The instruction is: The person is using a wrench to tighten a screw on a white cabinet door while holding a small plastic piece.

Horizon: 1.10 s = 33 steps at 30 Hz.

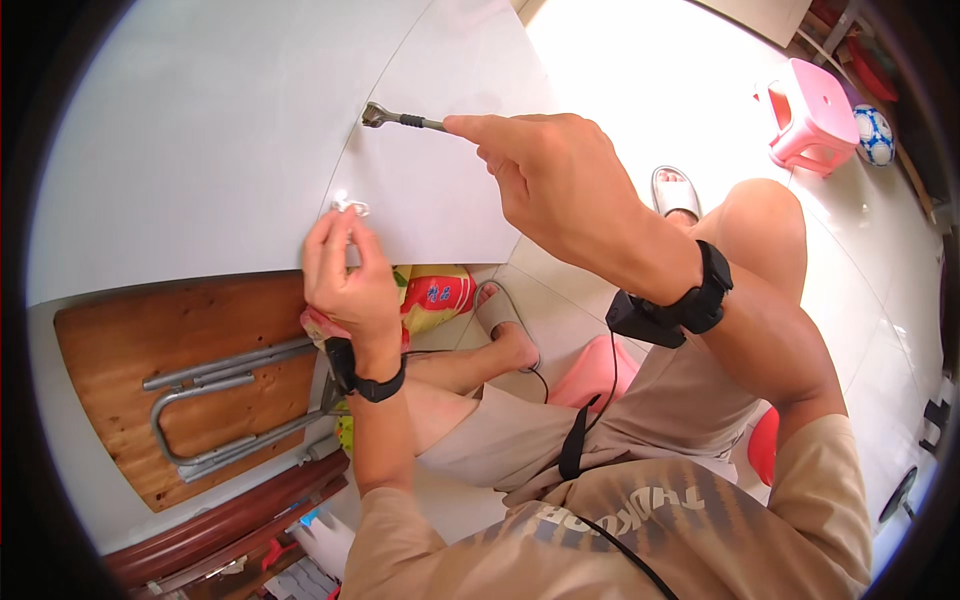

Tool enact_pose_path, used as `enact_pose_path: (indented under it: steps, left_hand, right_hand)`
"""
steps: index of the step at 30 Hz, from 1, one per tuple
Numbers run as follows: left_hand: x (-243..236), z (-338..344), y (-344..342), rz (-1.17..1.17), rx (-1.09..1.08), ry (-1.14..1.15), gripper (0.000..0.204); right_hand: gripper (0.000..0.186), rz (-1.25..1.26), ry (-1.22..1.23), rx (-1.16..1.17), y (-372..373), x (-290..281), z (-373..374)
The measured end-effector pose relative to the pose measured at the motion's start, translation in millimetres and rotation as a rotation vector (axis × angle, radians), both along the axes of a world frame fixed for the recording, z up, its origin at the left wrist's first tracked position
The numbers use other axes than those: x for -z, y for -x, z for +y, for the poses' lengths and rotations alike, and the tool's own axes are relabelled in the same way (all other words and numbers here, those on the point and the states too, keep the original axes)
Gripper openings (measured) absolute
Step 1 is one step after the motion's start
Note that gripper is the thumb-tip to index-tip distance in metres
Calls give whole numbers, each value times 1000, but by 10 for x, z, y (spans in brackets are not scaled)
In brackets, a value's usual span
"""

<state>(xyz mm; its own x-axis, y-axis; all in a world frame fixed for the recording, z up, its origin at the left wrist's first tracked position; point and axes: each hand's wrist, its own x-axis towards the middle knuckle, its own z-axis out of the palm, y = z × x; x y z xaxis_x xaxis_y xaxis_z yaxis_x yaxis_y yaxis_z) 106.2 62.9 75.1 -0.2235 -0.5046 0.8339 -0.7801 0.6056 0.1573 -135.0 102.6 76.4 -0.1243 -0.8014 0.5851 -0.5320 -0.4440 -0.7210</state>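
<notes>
On a clock face laid over the head view, the left hand (350, 285) sits toward 9, thumb and fingertips pinching a small white piece (352, 208) at 10, inside the near edge of the white tabletop (200, 150). The right hand (545, 165), at 1, is wrapped round a metal-headed hand tool (410, 120), index finger along the shaft. The tool's head points to 9, up from the white piece and apart from it; whether it touches the surface, I cannot tell. The right hand straddles the tabletop's right edge. The surface spreads widest toward 10. A folded wooden table (230, 310) stands below the near edge at 8. Tiled floor (850, 240) opens toward 2, with a pink plastic stool (815, 110) farther out.
</notes>
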Motion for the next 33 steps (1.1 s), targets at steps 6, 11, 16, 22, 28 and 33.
enact_pose_path:
  steps: [6, 11, 16, 22, 28, 33]
  left_hand:
    - [-291, -1, -34, -294, 19, -123, 21]
    - [-333, -148, 88, -549, 57, -212, 22]
    - [-143, -237, 212, -833, 48, -179, 12]
    - [-46, -107, -95, -1050, -9, -405, 9]
    - [-354, -154, 60, -790, 41, -295, 7]
    - [-19, -133, -74, -1028, 16, -408, 11]
  right_hand:
    - [35, 22, -22, 10, 68, -7, 66]
    - [39, 67, -77, 14, 94, -1, 55]
    - [42, 48, -142, 2, 137, -22, 14]
    - [37, 92, -161, -7, 139, -20, 32]
    - [33, 95, -161, -27, 131, -24, 47]
    - [25, 106, -171, -54, 89, 33, 25]
